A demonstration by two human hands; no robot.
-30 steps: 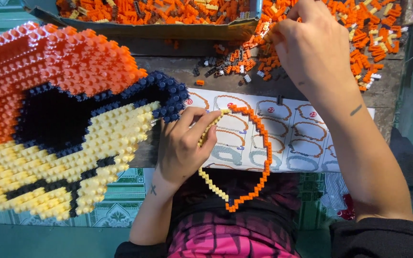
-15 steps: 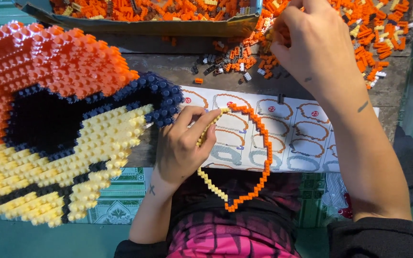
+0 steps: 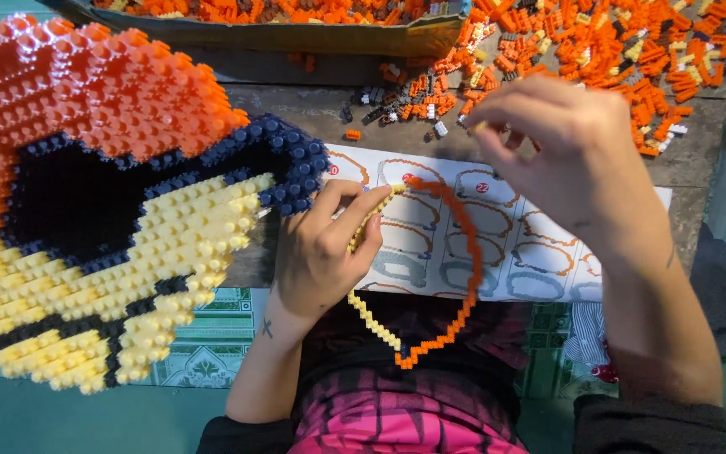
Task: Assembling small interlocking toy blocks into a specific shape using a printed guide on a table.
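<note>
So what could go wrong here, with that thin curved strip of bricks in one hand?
The left hand pinches the thin yellow and orange brick strip at one end only; its long curve hangs free over the lap and might snap apart. The right hand holds a small pale brick at its fingertips, easy to drop among the loose orange bricks. The big brick model overhangs the table edge and could tip.

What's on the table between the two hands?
In the head view, the printed instruction sheet lies between the left hand and right hand, with the thin orange and yellow brick ring arching over it.
</note>
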